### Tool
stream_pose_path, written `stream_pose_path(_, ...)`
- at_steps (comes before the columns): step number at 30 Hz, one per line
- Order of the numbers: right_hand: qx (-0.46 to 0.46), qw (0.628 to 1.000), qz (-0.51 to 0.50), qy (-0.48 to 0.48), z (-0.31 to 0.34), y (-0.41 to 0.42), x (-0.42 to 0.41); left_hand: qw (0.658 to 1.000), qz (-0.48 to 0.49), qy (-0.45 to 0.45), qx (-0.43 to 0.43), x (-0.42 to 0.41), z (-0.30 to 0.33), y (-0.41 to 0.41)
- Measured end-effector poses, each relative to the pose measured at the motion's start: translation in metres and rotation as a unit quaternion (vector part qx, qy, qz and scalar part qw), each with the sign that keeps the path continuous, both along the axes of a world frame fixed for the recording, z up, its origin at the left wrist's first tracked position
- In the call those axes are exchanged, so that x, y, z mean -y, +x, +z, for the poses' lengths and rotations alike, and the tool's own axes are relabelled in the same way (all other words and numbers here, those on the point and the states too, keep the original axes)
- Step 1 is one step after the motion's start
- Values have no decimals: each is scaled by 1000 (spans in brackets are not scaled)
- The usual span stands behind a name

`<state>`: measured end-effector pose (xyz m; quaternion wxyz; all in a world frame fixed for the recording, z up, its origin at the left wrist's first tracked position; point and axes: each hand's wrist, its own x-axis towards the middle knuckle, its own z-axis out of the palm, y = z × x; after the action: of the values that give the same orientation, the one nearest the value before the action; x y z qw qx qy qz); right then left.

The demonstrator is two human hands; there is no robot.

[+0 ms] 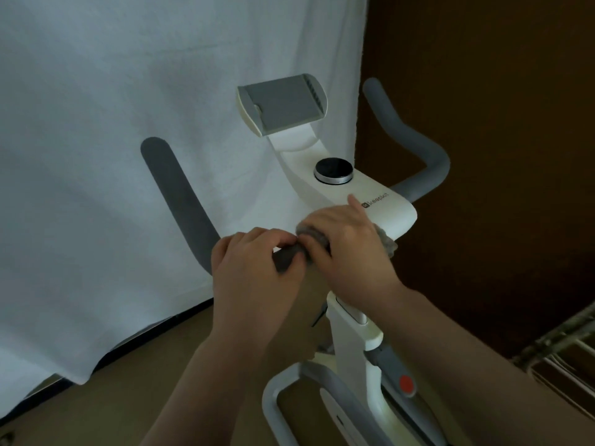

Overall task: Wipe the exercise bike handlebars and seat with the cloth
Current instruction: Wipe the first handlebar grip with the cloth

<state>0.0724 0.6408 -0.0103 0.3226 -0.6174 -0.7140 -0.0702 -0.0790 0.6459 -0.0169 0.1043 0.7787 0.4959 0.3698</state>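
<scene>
We look down on a white exercise bike (351, 336), and both our hands meet at the middle of its handlebars (183, 201). The cloth (314, 241), grey and fuzzy, is wrapped round the bar just left of the white console (360, 201). Our right hand (346, 244) lies over the top of it, fingers curled down round cloth and bar together, so the cloth sits under the palm; a tuft of it pokes out at the far side of the hand, by the console's near edge. The forefinger of this hand sticks out straight and points at the printed logo. Our left hand (254, 262) is just beside, touching the right; its fingers are curled and the fingertips pinch the cloth's left edge, with the thumb underneath against the grey bar (how much cloth it has hold of we cannot tell).

The left horn of the handlebars rises beyond the left hand, bare. The right horn bends up behind the console, well apart from the cloth. A round black knob (334, 170) sits on the console, and a grey tablet holder (283, 106) stands beyond it. A white sheet (112, 140) hangs behind. The seat is not in view.
</scene>
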Motion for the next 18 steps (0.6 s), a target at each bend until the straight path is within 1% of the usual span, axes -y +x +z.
stream_pose_path(2, 4, 999, 19, -47, 5, 9, -3, 1000, -9, -2, 1, -1, 1, -1)
stream_pose_path(3, 1, 999, 11, -51, 5, 14, -4, 1000, -12, -4, 0, -1, 2, -1)
stream_pose_path(4, -15, 999, -13, -32, 1, 14, -3, 1000, -16, -5, -3, -1, 2, -2)
stream_pose_path(5, -36, 998, -45, 8, -7, 8, 2, 1000, -17, -5, -9, 0, 3, -3)
stream_pose_path(7, -69, 988, -116, 76, -22, -13, 16, 1000, -19, 0, -16, 2, 4, -4)
stream_pose_path(9, -116, 974, -168, 103, -31, -20, 24, 999, -32, 3, -26, 2, 5, -7)
stream_pose_path(11, -182, 956, -201, 108, -34, -19, 25, 998, -46, 5, -43, 2, 5, -10)
stream_pose_path(13, -248, 940, -208, 110, -39, -31, 30, 997, -56, 8, -51, 1, 6, -15)
stream_pose_path(16, -338, 915, -189, 115, -47, -47, 38, 996, -71, 9, -53, 2, 5, -19)
stream_pose_path(18, -360, 901, -203, 134, -45, -42, 36, 995, -81, 12, -59, 1, 5, -19)
